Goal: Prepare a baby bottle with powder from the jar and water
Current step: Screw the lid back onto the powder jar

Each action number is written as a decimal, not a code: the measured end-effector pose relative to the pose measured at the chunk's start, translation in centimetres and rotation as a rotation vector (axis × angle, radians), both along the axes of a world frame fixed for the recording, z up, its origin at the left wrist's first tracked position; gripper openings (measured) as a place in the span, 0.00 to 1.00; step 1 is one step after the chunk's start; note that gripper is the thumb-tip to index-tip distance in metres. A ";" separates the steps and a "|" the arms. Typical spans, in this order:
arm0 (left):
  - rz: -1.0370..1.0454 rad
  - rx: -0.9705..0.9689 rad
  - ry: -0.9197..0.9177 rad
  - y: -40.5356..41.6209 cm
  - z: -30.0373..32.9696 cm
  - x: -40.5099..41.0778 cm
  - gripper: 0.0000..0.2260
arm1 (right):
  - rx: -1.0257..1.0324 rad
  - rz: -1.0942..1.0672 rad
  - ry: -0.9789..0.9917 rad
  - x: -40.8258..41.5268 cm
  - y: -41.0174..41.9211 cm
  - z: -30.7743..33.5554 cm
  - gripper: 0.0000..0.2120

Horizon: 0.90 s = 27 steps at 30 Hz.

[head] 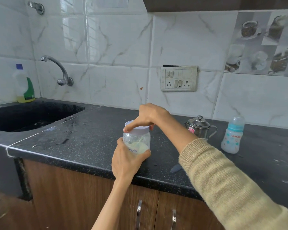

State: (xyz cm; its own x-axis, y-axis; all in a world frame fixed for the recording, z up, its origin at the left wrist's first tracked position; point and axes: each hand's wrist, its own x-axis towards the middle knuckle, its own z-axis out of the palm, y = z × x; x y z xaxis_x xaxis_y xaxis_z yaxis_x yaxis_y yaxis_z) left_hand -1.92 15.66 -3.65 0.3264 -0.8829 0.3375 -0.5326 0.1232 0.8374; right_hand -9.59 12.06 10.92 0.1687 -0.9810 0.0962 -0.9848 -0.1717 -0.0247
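A clear plastic jar (137, 140) with pale powder and a scoop inside stands on the black counter (83, 138) near its front edge. My left hand (126, 160) wraps around the jar's lower body. My right hand (150, 116) grips its white lid (140, 129) from above, fingers curled around the rim. The baby bottle (232, 136), with a teal collar and clear cap, stands upright at the right, apart from both hands.
A lidded steel pot (200, 127) stands between the jar and the bottle, behind my right forearm. A dark sink (28, 115) with a wall tap (60, 70) lies at the left, a dish-soap bottle (24, 87) in its corner. A socket panel (179, 78) is on the wall.
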 end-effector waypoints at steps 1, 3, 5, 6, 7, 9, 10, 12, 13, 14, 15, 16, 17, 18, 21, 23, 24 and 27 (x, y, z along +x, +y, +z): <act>-0.001 0.003 -0.002 0.0 0.0 0.0 0.37 | -0.027 -0.007 -0.010 0.1 0.2 -0.2 0.28; 0.001 0.015 -0.007 0.0 0.1 0.0 0.37 | -0.083 -0.023 -0.015 0.2 0.5 -0.8 0.28; 0.003 0.038 -0.008 -0.1 0.1 0.0 0.36 | -0.114 -0.043 0.003 0.1 0.9 -1.5 0.28; 0.002 0.047 -0.008 -0.2 0.1 -0.1 0.36 | -0.116 -0.057 0.004 -0.1 1.1 -1.9 0.29; 0.002 0.053 -0.008 -0.2 0.1 -0.1 0.36 | -0.119 -0.073 -0.012 -0.6 1.5 -2.4 0.31; 0.009 0.055 -0.011 -0.5 0.3 -0.4 0.35 | -0.163 -0.108 -0.097 -2.0 2.4 -3.7 0.33; 0.011 0.058 -0.015 -0.7 0.4 -0.5 0.35 | -0.208 -0.124 -0.151 -3.0 2.8 -4.5 0.33; 0.007 0.067 -0.026 -1.1 0.7 -1.0 0.35 | -0.330 -0.158 -0.238 -5.2 3.5 -6.3 0.33; 0.005 0.074 -0.030 -1.4 0.9 -1.3 0.35 | -0.391 -0.173 -0.277 -6.2 3.8 -7.3 0.33; 0.004 0.082 -0.032 -1.8 1.0 -1.6 0.35 | -0.441 -0.185 -0.318 -7.1 3.9 -8.2 0.33; 0.003 0.090 -0.032 -2.1 1.2 -1.9 0.35 | -0.476 -0.193 -0.352 -7.9 4.1 -9.1 0.33; 0.001 0.098 -0.032 -2.5 1.3 -2.2 0.35 | -0.500 -0.202 -0.380 -8.6 4.4 -9.9 0.31; 0.000 0.104 -0.030 -2.9 1.3 -2.5 0.34 | -0.520 -0.209 -0.402 -9.2 4.6 -10.5 0.29; -0.001 0.109 -0.029 -3.2 1.3 -2.8 0.35 | -0.544 -0.216 -0.422 -9.7 4.8 -11.1 0.27; 0.002 0.114 -0.030 -4.3 1.4 -3.4 0.35 | -0.670 -0.241 -0.485 -10.8 5.2 -12.2 0.17; -0.001 0.112 -0.034 -4.9 1.4 -3.7 0.35 | -0.738 -0.258 -0.522 -11.5 5.2 -12.6 0.11; -0.004 0.112 -0.036 -5.3 1.4 -3.9 0.35 | -0.756 -0.269 -0.535 -11.9 5.3 -12.8 0.10; -0.006 0.114 -0.044 -6.4 1.4 -4.4 0.36 | -0.753 -0.307 -0.556 -12.9 5.3 -13.3 0.09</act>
State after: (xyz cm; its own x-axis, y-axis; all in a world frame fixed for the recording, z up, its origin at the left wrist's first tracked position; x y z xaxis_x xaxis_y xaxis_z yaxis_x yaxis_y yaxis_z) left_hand -6.35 9.25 -2.21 0.3075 -0.9184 0.2488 -0.5689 0.0322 0.8218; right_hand -22.50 17.36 -2.36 -0.3414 -0.6248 0.7022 -0.8706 -0.0714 -0.4868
